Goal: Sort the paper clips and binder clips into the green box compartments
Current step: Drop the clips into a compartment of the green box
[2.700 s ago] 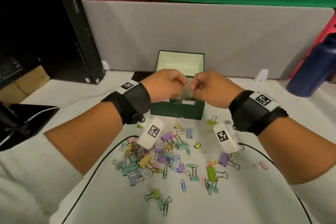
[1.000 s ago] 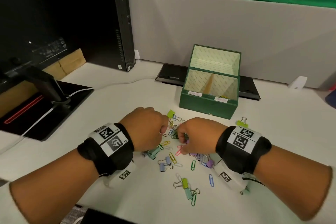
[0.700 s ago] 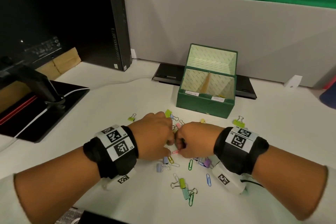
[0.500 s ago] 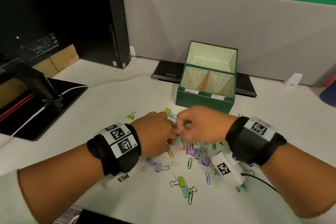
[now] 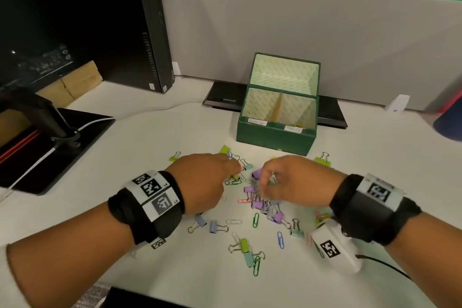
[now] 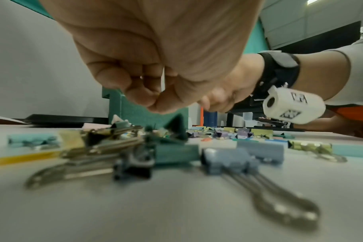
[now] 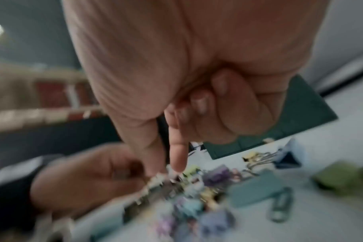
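desk: white top, grey partition at the far edge, dark pc tower (image 5: 147,22) far left.
box: green box (image 5: 276,136) sits far of the pile, lid up, two front compartments split by a divider, each with a small label i can't read.
clips: binder clips (image 5: 260,204) and paper clips (image 5: 280,239) lie scattered near the box, densest between my hands.
left hand: left hand (image 5: 202,180) has fingers curled tight to the thumb; whether it holds a clip i cannot tell.
right hand: right hand (image 5: 292,180) pinches thumb to forefinger just above the purple cluster; what it grips is too blurred to say.
handling: i judge them light, stiff, slick wire; binder clips are best taken by the coloured body, since the handles swing and tangle.
axis: no common heading; the blue paper clip's long axis runs near to far.
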Action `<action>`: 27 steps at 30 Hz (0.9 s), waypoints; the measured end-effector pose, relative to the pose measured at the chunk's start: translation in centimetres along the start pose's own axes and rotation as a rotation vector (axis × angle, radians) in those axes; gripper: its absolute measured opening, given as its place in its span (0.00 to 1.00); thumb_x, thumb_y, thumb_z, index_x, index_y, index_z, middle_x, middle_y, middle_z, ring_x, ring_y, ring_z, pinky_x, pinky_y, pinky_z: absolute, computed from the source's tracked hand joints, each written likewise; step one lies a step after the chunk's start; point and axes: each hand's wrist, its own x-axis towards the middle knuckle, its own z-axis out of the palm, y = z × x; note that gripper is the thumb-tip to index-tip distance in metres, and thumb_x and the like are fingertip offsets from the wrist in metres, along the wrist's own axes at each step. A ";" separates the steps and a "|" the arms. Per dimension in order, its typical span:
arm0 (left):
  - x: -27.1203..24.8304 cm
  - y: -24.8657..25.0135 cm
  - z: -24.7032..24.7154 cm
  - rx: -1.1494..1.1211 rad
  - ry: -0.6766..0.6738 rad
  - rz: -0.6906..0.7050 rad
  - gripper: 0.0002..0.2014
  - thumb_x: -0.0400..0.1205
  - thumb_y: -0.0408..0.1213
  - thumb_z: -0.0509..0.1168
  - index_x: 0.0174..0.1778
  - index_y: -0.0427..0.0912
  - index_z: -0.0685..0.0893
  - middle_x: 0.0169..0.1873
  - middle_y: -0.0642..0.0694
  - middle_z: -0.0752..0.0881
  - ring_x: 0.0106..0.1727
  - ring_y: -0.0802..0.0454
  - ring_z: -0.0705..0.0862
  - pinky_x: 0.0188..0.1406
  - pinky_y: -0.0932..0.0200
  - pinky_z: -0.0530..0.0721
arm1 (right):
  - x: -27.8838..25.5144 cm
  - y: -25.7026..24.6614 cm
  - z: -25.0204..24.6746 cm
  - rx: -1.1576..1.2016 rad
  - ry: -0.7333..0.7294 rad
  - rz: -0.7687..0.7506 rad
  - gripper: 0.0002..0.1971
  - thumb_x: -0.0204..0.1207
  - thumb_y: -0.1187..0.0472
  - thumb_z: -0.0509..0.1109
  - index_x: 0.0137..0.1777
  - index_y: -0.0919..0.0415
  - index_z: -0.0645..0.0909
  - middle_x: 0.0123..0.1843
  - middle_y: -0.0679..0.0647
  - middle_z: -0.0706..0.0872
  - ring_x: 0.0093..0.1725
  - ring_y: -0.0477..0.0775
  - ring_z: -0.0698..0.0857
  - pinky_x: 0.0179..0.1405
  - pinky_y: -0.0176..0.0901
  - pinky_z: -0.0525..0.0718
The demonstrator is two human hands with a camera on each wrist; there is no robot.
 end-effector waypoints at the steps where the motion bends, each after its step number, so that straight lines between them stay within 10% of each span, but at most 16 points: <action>1: -0.2 -0.2 0.0 0.017 -0.024 -0.012 0.25 0.81 0.33 0.58 0.75 0.57 0.72 0.67 0.55 0.78 0.60 0.49 0.81 0.52 0.54 0.82 | 0.0 -0.1 0.7 -0.111 -0.044 -0.009 0.12 0.75 0.38 0.72 0.53 0.42 0.84 0.42 0.29 0.80 0.46 0.36 0.80 0.44 0.34 0.76; 11: -0.7 -1.2 -0.4 -0.083 0.000 -0.051 0.12 0.85 0.35 0.56 0.58 0.54 0.80 0.49 0.56 0.81 0.47 0.52 0.81 0.47 0.54 0.82 | 0.0 -0.6 0.5 -0.274 0.021 -0.056 0.15 0.77 0.46 0.70 0.64 0.35 0.79 0.57 0.38 0.83 0.54 0.47 0.82 0.50 0.42 0.81; 16: -1.3 -1.1 -0.7 -0.014 -0.023 0.065 0.16 0.81 0.58 0.63 0.62 0.61 0.83 0.44 0.59 0.69 0.54 0.56 0.77 0.49 0.58 0.77 | 0.2 -2.5 2.3 -0.381 -0.099 -0.177 0.28 0.75 0.42 0.73 0.76 0.39 0.74 0.69 0.41 0.83 0.65 0.50 0.82 0.62 0.46 0.82; 20: -1.4 -1.3 -0.3 0.051 -0.090 0.038 0.25 0.78 0.62 0.67 0.72 0.64 0.79 0.48 0.56 0.65 0.61 0.54 0.74 0.51 0.60 0.71 | 0.8 -2.6 2.5 -0.391 -0.110 -0.161 0.20 0.74 0.46 0.75 0.66 0.42 0.82 0.61 0.44 0.86 0.58 0.52 0.83 0.53 0.45 0.82; 27: -1.0 -1.2 -0.1 -0.032 -0.033 0.074 0.09 0.81 0.51 0.69 0.53 0.56 0.91 0.44 0.57 0.72 0.51 0.57 0.77 0.41 0.62 0.69 | 1.2 -2.6 3.2 -0.383 -0.154 -0.167 0.06 0.80 0.57 0.67 0.47 0.50 0.86 0.46 0.47 0.88 0.45 0.51 0.85 0.36 0.37 0.74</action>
